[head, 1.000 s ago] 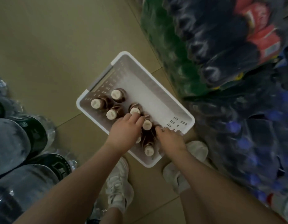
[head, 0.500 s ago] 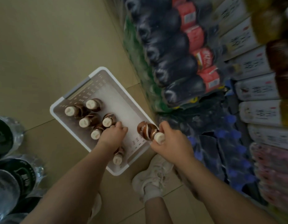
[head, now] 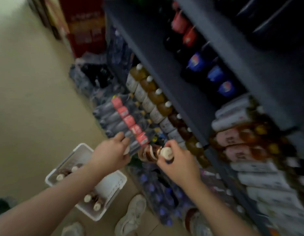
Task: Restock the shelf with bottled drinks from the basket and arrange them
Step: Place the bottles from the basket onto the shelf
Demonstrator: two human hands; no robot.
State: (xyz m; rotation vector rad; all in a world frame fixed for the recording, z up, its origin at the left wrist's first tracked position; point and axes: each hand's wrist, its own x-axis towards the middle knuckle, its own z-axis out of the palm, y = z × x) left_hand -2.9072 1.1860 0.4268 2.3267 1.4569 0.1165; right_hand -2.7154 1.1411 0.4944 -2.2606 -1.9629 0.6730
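The white basket (head: pixel 72 155) stands on the floor at lower left, with several brown bottles with cream caps (head: pixel 89 199) in it. My right hand (head: pixel 179 165) grips a brown bottle (head: pixel 150 154) by its cream-capped neck, lying sideways in front of the lower shelf. My left hand (head: pixel 111 153) is raised beside it with fingers curled round another bottle, of which only a pale cap (head: pixel 126 150) shows. The dark shelf (head: pixel 182 82) rises on the right, with rows of amber and brown white-capped bottles (head: pixel 158 97). The view is blurred.
Shrink-wrapped packs of dark red-labelled bottles (head: pixel 124 120) and blue-capped bottles (head: pixel 158 195) lie on the floor along the shelf foot. Red cartons (head: pixel 86 28) stand at the far end. My white shoes (head: pixel 132 213) are right of the basket. Tan floor lies to the left.
Both hands have risen from the basket toward the shelf, each with a bottle. The left hand lifted its bottle out of the basket. The view swung up to the shelf.
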